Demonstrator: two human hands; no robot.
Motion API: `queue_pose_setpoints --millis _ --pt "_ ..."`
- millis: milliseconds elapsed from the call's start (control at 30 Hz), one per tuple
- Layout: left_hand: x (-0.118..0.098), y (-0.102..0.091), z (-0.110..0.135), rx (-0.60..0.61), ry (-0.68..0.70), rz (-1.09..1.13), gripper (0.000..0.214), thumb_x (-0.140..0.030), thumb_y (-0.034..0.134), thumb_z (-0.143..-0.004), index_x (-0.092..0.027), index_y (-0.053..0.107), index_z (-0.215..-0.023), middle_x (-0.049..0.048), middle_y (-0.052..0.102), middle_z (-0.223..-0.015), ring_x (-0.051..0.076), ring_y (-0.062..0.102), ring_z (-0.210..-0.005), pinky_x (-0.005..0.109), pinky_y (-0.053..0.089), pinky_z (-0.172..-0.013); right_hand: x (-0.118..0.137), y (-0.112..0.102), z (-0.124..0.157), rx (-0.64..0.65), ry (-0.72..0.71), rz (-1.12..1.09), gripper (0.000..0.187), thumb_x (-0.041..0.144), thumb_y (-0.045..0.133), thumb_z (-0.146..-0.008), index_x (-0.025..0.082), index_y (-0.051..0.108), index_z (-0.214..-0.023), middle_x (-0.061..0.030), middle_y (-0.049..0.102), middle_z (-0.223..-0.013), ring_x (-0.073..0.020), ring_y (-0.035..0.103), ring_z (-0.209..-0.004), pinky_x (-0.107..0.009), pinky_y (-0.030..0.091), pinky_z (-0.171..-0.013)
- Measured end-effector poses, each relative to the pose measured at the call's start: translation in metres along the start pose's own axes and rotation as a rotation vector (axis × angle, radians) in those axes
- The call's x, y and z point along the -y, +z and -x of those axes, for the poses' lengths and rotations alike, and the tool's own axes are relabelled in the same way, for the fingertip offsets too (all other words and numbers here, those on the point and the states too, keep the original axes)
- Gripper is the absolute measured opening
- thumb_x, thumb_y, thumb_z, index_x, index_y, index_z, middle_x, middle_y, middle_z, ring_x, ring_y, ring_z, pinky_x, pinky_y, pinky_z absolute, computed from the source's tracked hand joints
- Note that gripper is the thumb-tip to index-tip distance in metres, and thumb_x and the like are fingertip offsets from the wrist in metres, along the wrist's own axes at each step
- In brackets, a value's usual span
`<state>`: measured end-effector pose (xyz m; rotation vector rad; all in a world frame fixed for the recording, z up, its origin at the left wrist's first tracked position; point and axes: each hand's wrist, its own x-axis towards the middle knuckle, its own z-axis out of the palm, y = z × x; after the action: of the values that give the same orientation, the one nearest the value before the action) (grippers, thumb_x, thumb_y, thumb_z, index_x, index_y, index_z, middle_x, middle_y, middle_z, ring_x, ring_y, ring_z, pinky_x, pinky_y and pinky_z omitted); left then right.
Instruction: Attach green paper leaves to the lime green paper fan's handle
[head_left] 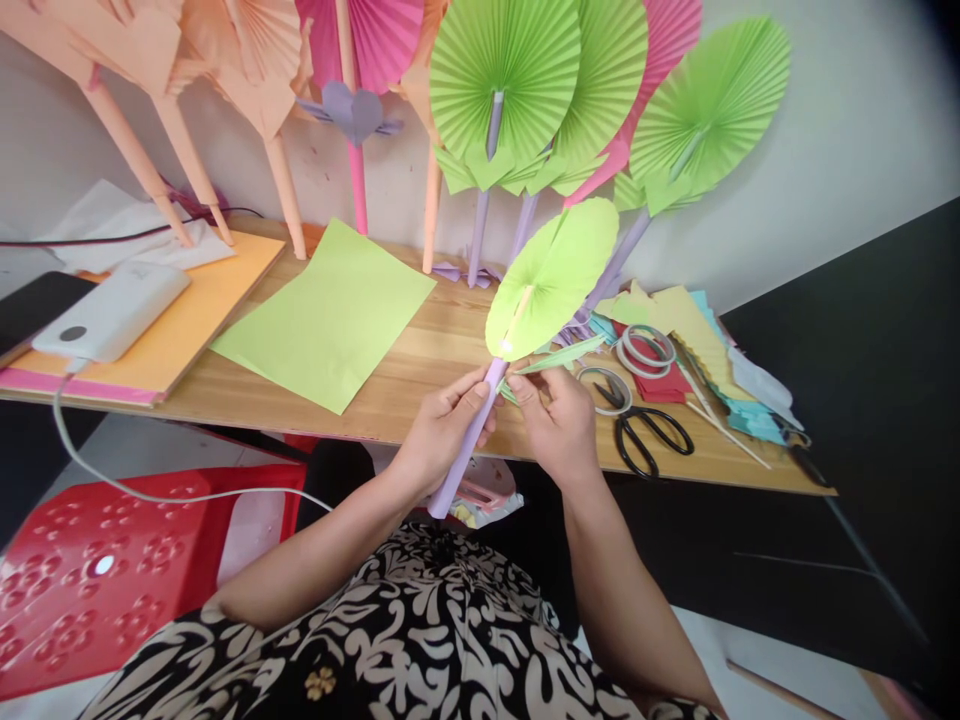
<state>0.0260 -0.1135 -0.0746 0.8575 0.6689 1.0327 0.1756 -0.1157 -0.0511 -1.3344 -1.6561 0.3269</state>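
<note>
My left hand is closed around the purple handle of a green pleated paper fan, which tilts up and to the right. Close beside it, my right hand pinches a narrow folded green paper strip against the top of the handle. The strip's free end sticks out to the right. Behind the hands, a flat sheet of light green paper lies on the wooden table.
Finished green fans, pink and peach ones lean on the wall. At right lie black scissors, tape rolls and paper scraps. A white power bank with a cable rests on orange paper at left; below stands a red stool.
</note>
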Motion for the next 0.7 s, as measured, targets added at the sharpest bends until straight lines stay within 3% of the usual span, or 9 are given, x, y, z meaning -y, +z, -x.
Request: queue_pose_setpoints --millis 233,533,700 --pt "-0.0020 0.0022 0.0011 0.015 0.007 -0.019 0.031 -0.044 0.064 -0.095 -0.015 0.070 -0.106 -0.0004 0.057 -0.070 0.007 0.046 -0.055 0.020 0.037 -0.052 -0.0022 0.0025 0.0004 -0.016 0.023 0.018 0.014 0.037 0.059 -0.094 0.025 0.064 -0.087 -0.0028 0.073 -0.080 -0.0216 0.069 -0.077 -0.034 0.051 -0.071" --pt "-0.0050 0.0040 0.0002 -0.013 0.016 -0.113 0.044 -0.046 0.068 -0.091 -0.014 0.069 -0.121 -0.0040 0.052 -0.064 0.006 0.042 -0.052 0.019 0.034 -0.049 0.0005 0.0050 0.0009 -0.040 0.027 0.006 0.013 0.034 0.062 -0.092 0.024 0.065 -0.084 -0.0018 0.074 -0.077 -0.0201 0.069 -0.074 -0.033 0.052 -0.068" --pt "-0.0047 0.0066 -0.0031 -0.076 0.018 -0.180 0.034 -0.043 0.065 -0.091 -0.013 0.072 -0.108 -0.0039 0.053 -0.062 0.006 0.043 -0.049 0.019 0.035 -0.047 -0.0005 0.0080 0.0020 -0.071 -0.058 0.029 0.007 0.028 0.064 -0.092 0.025 0.067 -0.088 -0.0004 0.074 -0.083 -0.0182 0.069 -0.076 -0.032 0.053 -0.071"
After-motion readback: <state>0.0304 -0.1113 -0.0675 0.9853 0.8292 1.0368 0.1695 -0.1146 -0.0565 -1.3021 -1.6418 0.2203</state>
